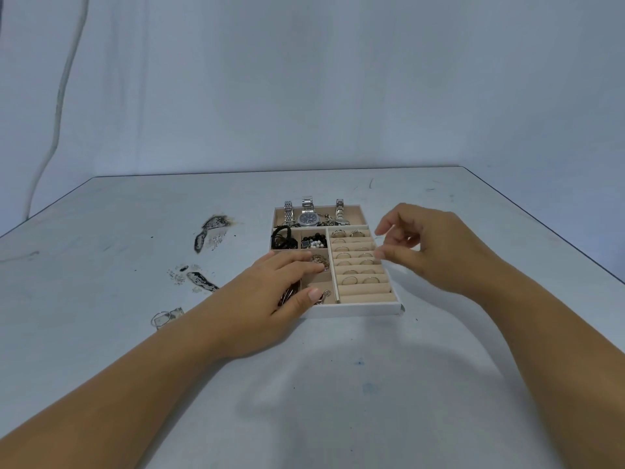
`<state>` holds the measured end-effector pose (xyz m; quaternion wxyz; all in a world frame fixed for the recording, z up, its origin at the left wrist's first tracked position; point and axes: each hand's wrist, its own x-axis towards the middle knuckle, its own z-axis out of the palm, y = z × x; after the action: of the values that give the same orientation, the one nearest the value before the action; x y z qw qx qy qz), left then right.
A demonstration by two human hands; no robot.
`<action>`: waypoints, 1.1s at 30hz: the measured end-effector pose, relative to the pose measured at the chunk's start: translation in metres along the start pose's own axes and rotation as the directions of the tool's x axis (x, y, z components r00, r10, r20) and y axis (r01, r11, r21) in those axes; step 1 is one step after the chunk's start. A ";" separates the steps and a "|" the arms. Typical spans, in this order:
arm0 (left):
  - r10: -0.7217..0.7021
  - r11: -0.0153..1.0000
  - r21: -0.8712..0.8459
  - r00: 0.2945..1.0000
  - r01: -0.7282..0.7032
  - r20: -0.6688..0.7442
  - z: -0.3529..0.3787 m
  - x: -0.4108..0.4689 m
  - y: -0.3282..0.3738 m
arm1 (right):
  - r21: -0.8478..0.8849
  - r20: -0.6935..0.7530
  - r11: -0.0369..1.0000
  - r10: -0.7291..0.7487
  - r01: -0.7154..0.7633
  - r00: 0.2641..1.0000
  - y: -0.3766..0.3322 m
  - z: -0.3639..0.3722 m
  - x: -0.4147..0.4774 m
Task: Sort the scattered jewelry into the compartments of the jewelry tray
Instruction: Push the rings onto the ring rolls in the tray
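Note:
The jewelry tray (355,311) has a white rim and beige compartments and lies at the table's middle. Watches (308,218) fill its back compartment, with black hair ties (283,237) and beads (314,241) in front of them. Several rings (355,262) stand in the ring rolls on the right. My left hand (270,299) rests flat on the tray's front left, its fingertips touching a gold chain (320,260). My right hand (426,245) hovers at the tray's right edge, with thumb and forefinger curled round what looks like a thin ring (378,237), barely visible.
A loose ring and a small clear piece (165,318) lie on the table to the left of my left forearm. Dark scuffs (209,231) mark the tabletop further left. The table's right edge (558,238) runs diagonally, and a wall stands behind.

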<state>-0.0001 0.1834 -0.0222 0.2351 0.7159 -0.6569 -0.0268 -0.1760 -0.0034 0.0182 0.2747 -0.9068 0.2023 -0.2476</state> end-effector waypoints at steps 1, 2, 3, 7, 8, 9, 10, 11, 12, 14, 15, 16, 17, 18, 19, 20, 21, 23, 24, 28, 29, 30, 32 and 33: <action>0.000 1.000 0.003 1.000 0.000 -0.002 0.000 0.000 0.000 | 0.024 0.018 0.999 -0.027 0.026 0.999 -0.005 0.004 -0.002; 0.000 1.000 0.007 1.000 0.000 -0.002 0.000 0.000 0.000 | 0.042 0.035 0.998 -0.051 0.049 0.998 -0.009 0.007 -0.004; -0.005 1.000 0.011 1.000 0.005 0.002 -0.001 0.000 0.000 | 0.050 0.044 0.996 -0.075 0.072 0.996 -0.011 0.011 -0.005; -0.027 1.000 0.000 0.999 0.027 0.022 -0.010 -0.001 0.002 | 0.047 0.057 0.992 -0.117 0.115 0.991 -0.014 0.020 -0.006; -0.039 0.999 -0.001 0.999 0.039 0.026 -0.017 -0.001 0.001 | 0.052 0.064 0.992 -0.116 0.113 0.991 -0.014 0.021 -0.006; -0.065 0.998 0.012 0.997 0.065 0.042 -0.025 -0.001 -0.001 | 0.054 0.068 0.992 -0.115 0.111 0.991 -0.014 0.022 -0.006; -0.093 0.995 0.038 0.994 0.091 0.060 -0.035 -0.002 -0.003 | 0.049 0.068 0.992 -0.118 0.115 0.991 -0.014 0.023 -0.005; -0.132 0.989 0.082 0.988 0.125 0.081 -0.047 -0.004 -0.008 | 0.036 0.065 0.992 -0.124 0.122 0.990 -0.014 0.023 -0.005; -0.178 0.977 0.135 0.979 0.164 0.101 -0.059 -0.007 -0.012 | 0.021 0.062 0.991 -0.132 0.131 0.989 -0.013 0.024 -0.005; -0.308 0.940 0.196 0.940 0.278 0.148 -0.081 -0.017 -0.022 | 0.004 0.058 0.990 -0.142 0.142 0.988 -0.012 0.026 -0.005; -0.369 0.921 0.201 0.914 0.335 0.168 -0.091 -0.023 -0.028 | 0.005 0.056 0.990 -0.143 0.143 0.988 -0.012 0.026 -0.005; -0.424 0.899 0.209 0.886 0.386 0.189 -0.098 -0.028 -0.033 | 0.008 0.056 0.990 -0.144 0.144 0.988 -0.013 0.027 -0.005; -0.480 0.872 0.226 0.851 0.435 0.213 -0.104 -0.031 -0.037 | 0.013 0.058 0.990 -0.144 0.143 0.988 -0.013 0.028 -0.006; -0.533 0.842 0.241 0.814 0.482 0.233 -0.108 -0.034 -0.042 | 0.018 0.059 0.990 -0.143 0.142 0.988 -0.013 0.028 -0.006; -0.581 0.811 0.257 0.772 0.526 0.257 -0.111 -0.036 -0.045 | 0.027 0.060 0.990 -0.140 0.138 0.988 -0.014 0.028 -0.006; -0.621 0.783 0.269 0.733 0.561 0.279 -0.112 -0.037 -0.048 | 0.039 0.060 0.991 -0.133 0.130 0.989 -0.014 0.028 -0.007; -0.644 0.764 0.285 0.705 0.579 0.297 -0.112 -0.038 -0.051 | 0.051 0.060 0.991 -0.125 0.122 0.990 -0.014 0.029 -0.007; -0.661 0.751 0.304 0.680 0.587 0.318 -0.109 -0.037 -0.054 | 0.060 0.060 0.991 -0.120 0.116 0.991 -0.015 0.029 -0.008; -0.663 0.749 0.307 0.672 0.587 0.331 -0.107 -0.037 -0.055 | 0.062 0.061 0.991 -0.121 0.117 0.991 -0.015 0.030 -0.008; -0.678 0.734 0.282 0.649 0.618 0.344 -0.103 -0.036 -0.061 | 0.077 0.055 0.991 -0.117 0.113 0.992 -0.014 0.030 -0.008; -0.682 0.731 0.263 0.653 0.630 0.329 -0.103 -0.036 -0.063 | 0.071 0.049 0.991 -0.122 0.118 0.991 -0.014 0.030 -0.008; -0.681 0.731 0.244 0.662 0.637 0.314 -0.102 -0.036 -0.065 | 0.066 0.047 0.990 -0.126 0.123 0.991 -0.014 0.030 -0.008; -0.665 0.746 0.210 0.693 0.632 0.278 -0.097 -0.035 -0.067 | 0.059 0.046 0.990 -0.135 0.132 0.990 -0.014 0.029 -0.009; -0.649 0.760 0.191 0.714 0.621 0.262 -0.093 -0.034 -0.067 | 0.057 0.044 0.989 -0.138 0.136 0.989 -0.014 0.029 -0.009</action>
<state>0.0894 0.2452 0.0265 0.0725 0.8938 -0.3998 -0.1898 -0.1634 0.0231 0.0021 0.2860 -0.9166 0.1262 -0.2493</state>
